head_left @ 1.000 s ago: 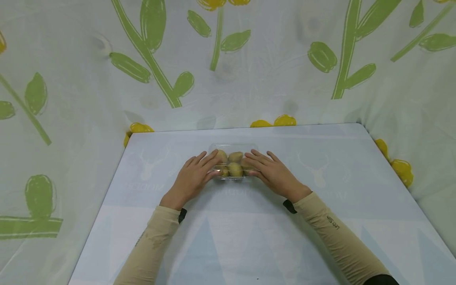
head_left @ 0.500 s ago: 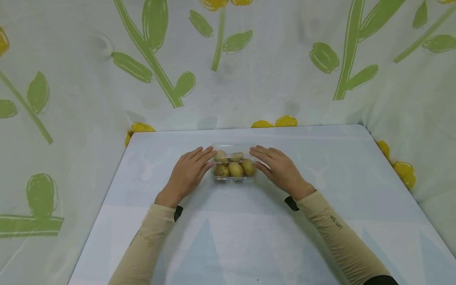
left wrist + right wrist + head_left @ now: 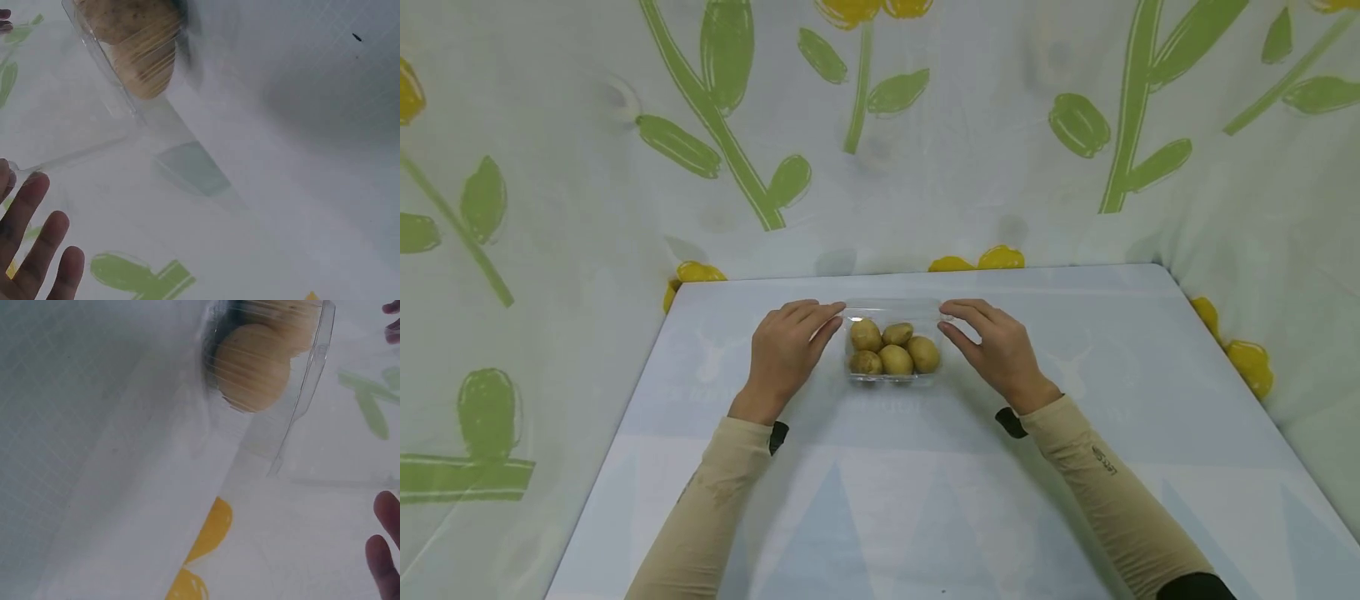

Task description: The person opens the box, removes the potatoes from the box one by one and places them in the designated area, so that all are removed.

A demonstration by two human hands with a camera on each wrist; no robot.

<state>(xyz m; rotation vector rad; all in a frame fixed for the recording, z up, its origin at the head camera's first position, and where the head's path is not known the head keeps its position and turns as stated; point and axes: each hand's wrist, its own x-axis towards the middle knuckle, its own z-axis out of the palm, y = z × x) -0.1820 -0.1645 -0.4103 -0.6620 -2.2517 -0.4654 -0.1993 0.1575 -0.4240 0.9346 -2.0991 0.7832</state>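
Note:
A clear plastic clamshell box stands on the table with several potatoes in its base. Its transparent lid is raised at the far side. At the lid's left corner, my left hand pinches the edge between thumb and fingertips. The left wrist view shows these fingers at the lid's corner. My right hand holds the opposite corner likewise. In the right wrist view, only some of its fingertips show, at the frame's edge. Potatoes also appear through the box wall there.
The box rests near the far edge of a table covered in a pale blue and white cloth. Behind and beside the table hangs a white curtain printed with green leaves and yellow flowers.
The lid's edge has swung up and away from over the potatoes. Both hands have moved from over the box outward and farther back, now pinching the lid's corners.

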